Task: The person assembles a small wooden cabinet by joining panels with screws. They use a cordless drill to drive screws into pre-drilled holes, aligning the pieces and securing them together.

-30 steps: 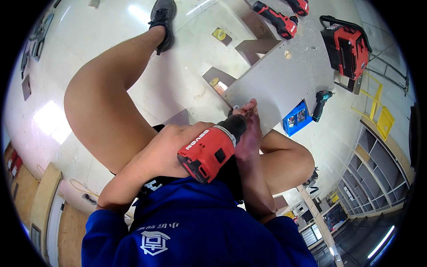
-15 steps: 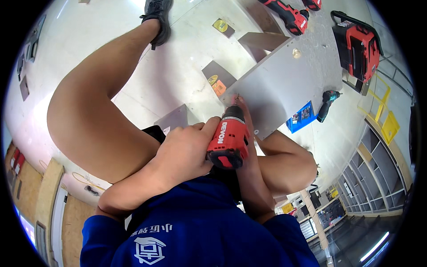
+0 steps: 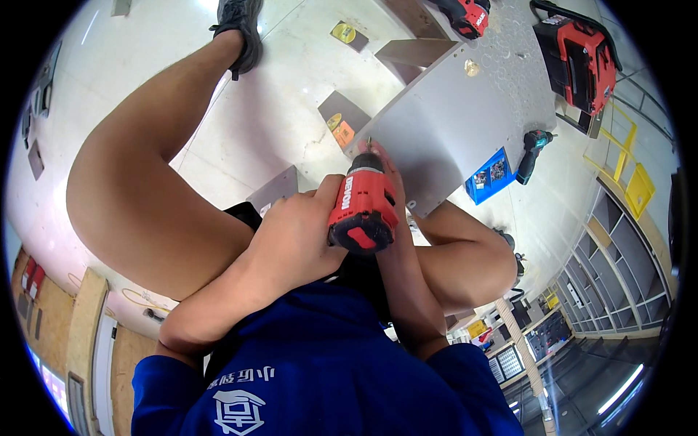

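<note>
A red and black cordless drill (image 3: 367, 200) sits in my left hand (image 3: 294, 229), whose fingers wrap round its grip. Its black chuck and thin bit point away from me, and the bit's tip is at the near left corner of a grey board (image 3: 436, 131). My right hand (image 3: 391, 163) lies partly behind the drill, its fingers curled close round the bit's tip at the board's corner. Whatever is between those fingers is too small and hidden to name. The board rests by my bent right leg, and other grey panels (image 3: 418, 52) join it at the far side.
Loose grey pieces (image 3: 345, 116) with stickers lie on the pale floor. To the right are a blue box (image 3: 491, 178), a green and black driver (image 3: 534, 152) and a red and black power tool case (image 3: 582, 65). Another red drill (image 3: 465, 16) rests on the board's far end.
The whole view has shifted, so board, floor and drill appear slightly higher and further left. My left hand keeps its grip on the drill, and the bit stays by the board's corner.
</note>
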Action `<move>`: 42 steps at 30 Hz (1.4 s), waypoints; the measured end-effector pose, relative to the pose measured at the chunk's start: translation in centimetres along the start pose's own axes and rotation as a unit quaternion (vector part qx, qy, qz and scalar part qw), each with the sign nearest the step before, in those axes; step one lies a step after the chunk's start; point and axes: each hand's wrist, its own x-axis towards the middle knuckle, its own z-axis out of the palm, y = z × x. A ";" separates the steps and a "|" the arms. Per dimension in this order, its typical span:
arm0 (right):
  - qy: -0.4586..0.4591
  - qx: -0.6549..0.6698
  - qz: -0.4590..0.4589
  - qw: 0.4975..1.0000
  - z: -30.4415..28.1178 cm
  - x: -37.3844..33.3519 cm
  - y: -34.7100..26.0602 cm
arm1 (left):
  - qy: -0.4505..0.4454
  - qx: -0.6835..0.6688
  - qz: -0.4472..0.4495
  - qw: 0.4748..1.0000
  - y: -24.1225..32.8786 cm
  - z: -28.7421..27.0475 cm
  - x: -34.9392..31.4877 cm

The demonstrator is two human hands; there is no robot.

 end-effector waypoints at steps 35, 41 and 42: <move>-0.204 -0.096 -0.143 0.964 1.1 -9.8 -2.9 | 0.117 0.020 0.013 0.993 -4.8 -4.4 5.7; -0.212 -0.080 -0.120 0.967 1.1 -9.4 -4.1 | -0.151 0.160 0.050 0.974 -10.3 -1.5 20.3; -0.209 -0.083 -0.116 0.967 1.1 -9.5 -4.3 | -0.212 0.129 0.068 0.966 -10.7 -1.1 21.5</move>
